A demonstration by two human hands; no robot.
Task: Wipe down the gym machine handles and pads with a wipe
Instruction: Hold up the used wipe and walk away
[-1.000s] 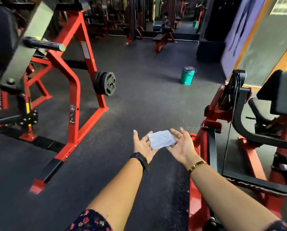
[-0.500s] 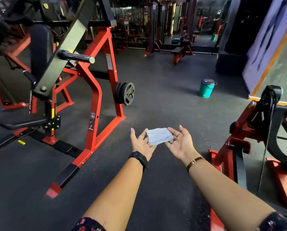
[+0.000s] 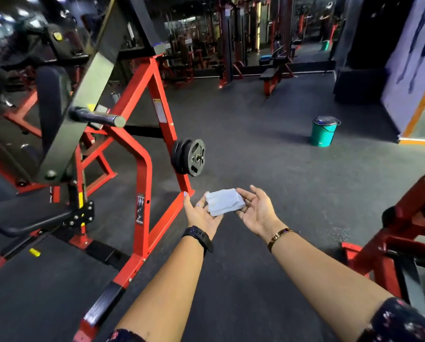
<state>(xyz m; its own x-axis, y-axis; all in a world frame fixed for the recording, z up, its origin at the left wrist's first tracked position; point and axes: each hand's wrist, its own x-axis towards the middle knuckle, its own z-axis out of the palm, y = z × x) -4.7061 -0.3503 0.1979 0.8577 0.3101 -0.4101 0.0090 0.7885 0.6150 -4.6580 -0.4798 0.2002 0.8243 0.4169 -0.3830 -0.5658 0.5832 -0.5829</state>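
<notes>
A folded pale grey wipe (image 3: pixel 224 201) lies across the fingers of both my palms, held out in front of me above the floor. My left hand (image 3: pixel 201 214) is palm up under its left part, and my right hand (image 3: pixel 257 211) supports its right edge. To the left stands a red-framed gym machine (image 3: pixel 142 169) with a black back pad (image 3: pixel 52 107), a black seat pad (image 3: pixel 36 218) and a black handle bar (image 3: pixel 95 117) with a metal end. Both hands are well to the right of those pads.
Black weight plates (image 3: pixel 189 157) hang on the red frame just beyond my left hand. Another red machine (image 3: pixel 401 230) stands at the right edge. A green lidded bucket (image 3: pixel 324 131) sits on the dark rubber floor farther back. Benches and racks line the far side.
The view has swung left, so the left machine fills more of the frame and the right machine has slid toward the edge. The wipe stays held on both hands.
</notes>
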